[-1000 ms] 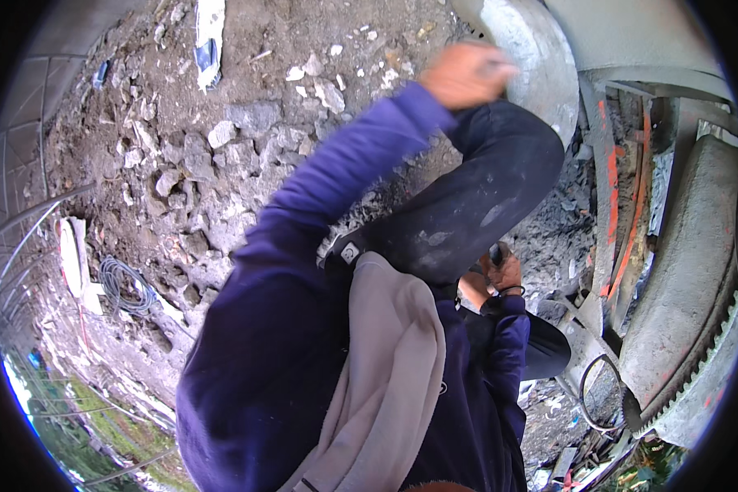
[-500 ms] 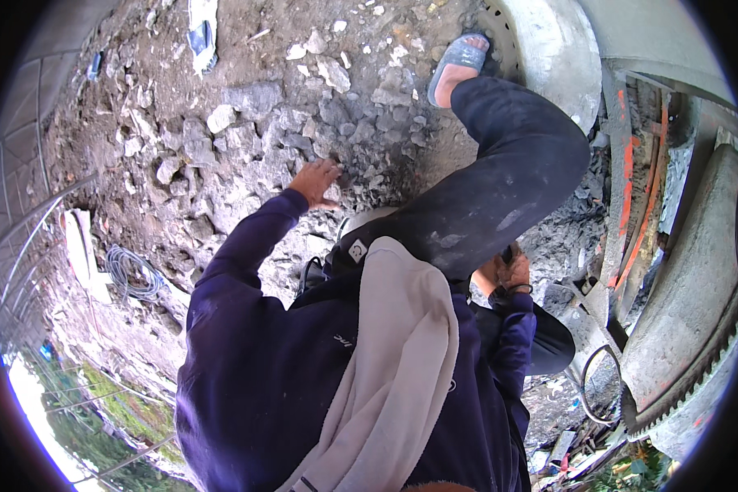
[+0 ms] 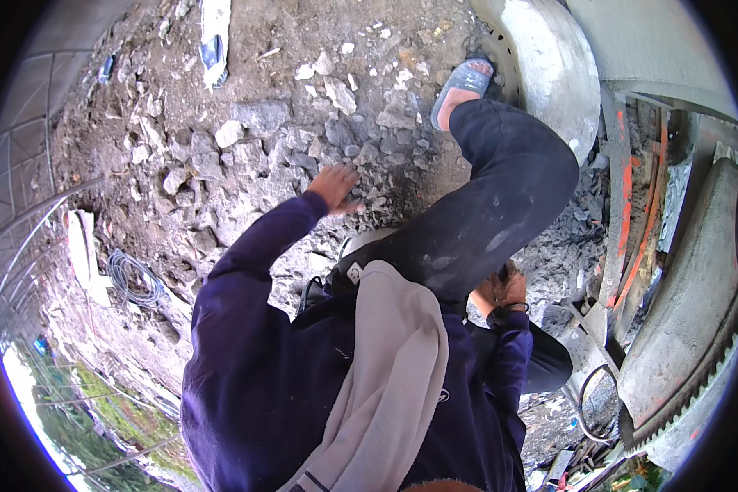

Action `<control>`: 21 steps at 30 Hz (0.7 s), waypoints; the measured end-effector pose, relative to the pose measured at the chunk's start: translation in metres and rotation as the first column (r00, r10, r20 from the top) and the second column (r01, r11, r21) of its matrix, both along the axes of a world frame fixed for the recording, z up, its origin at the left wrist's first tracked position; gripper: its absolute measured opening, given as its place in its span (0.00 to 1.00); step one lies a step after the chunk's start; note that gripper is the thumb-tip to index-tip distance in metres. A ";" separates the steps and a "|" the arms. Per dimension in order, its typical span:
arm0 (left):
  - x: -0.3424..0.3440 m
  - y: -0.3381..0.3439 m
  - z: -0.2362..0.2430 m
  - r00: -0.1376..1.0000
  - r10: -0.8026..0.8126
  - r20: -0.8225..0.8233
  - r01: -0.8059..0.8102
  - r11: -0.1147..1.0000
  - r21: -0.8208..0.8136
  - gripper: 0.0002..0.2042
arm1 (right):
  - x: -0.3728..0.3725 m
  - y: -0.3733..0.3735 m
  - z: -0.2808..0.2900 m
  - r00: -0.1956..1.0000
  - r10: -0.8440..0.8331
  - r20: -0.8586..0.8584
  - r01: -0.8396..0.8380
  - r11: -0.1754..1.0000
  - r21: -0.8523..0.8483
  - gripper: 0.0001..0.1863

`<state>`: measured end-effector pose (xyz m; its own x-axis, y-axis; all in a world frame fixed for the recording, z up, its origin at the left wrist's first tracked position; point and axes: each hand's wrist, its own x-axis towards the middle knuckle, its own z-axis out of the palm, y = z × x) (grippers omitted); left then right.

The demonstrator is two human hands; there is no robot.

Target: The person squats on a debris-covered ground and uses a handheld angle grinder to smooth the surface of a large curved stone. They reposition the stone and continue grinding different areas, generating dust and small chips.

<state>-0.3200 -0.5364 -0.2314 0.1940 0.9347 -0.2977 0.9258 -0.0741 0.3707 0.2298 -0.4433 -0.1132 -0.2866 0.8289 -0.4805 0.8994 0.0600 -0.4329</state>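
Logged rubble-strewn ground [image 3: 152, 221] across most of the upper and left view. Saw a dark purple sweatshirt [image 3: 262, 394] over the lower middle, then a bent leg in black trousers [image 3: 517, 172] running up and right from it. Noted a grey, crusted drum [image 3: 685, 287] with a toothed rim at far right, plus a beige scarf [image 3: 398, 344] hanging down the sweatshirt front. Marked a pale, rounded piece [image 3: 553, 74] at top right, just beside a foot in a grey sandal [image 3: 468, 78]. Tagged a coil of grey cable [image 3: 135, 277] at left, well apart from both hands. Found the left hand [image 3: 334, 189] spread fairly wide with nothing visible in grip, low over the rubble left of the thigh; couldn't tell if touching. Found the right hand [image 3: 512, 287] past the thigh, partly hidden, with fingers bent near something dark; couldn't tell if holding it. Spotted a pale stone [image 3: 230, 134] up and left of the left hand. Located loose grey gravel [image 3: 385, 176] just beside the left fingertips, toward the sandal.
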 end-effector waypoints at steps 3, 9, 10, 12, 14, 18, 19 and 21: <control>0.005 0.086 -0.012 0.984 0.147 0.098 -0.158 0.981 0.116 0.29 | -0.002 -0.005 0.001 0.998 0.048 0.030 -0.050 0.996 0.078 0.20; 0.006 0.204 -0.084 0.891 0.382 -0.247 -0.359 0.924 0.132 0.20 | -0.003 -0.005 0.028 0.990 -0.144 0.000 0.143 0.984 -0.107 0.25; 0.003 0.213 -0.082 0.851 0.410 -0.329 -0.380 0.912 0.152 0.19 | 0.001 -0.009 0.026 0.983 -0.179 -0.032 0.175 0.980 -0.098 0.25; -0.028 0.214 -0.111 0.804 0.448 -0.392 -0.514 0.854 -0.080 0.21 | 0.004 -0.009 0.021 0.990 -0.140 -0.005 0.139 0.990 -0.028 0.26; -0.045 0.203 -0.090 0.808 0.299 -0.508 -0.403 0.909 -0.106 0.26 | 0.015 -0.014 0.018 0.982 -0.180 0.052 0.185 0.977 -0.106 0.25; -0.082 0.191 -0.067 0.842 0.334 -0.424 -0.410 0.906 -0.100 0.38 | 0.014 -0.020 0.014 0.978 -0.209 -0.025 0.200 0.960 -0.196 0.24; -0.093 0.198 -0.071 0.868 0.323 -0.377 -0.392 0.912 -0.122 0.40 | 0.017 -0.021 0.012 0.970 -0.238 -0.046 0.222 0.949 -0.223 0.24; -0.103 0.198 -0.070 0.856 0.301 -0.421 -0.394 0.906 -0.155 0.39 | 0.018 -0.023 0.006 0.972 -0.232 -0.044 0.217 0.949 -0.229 0.25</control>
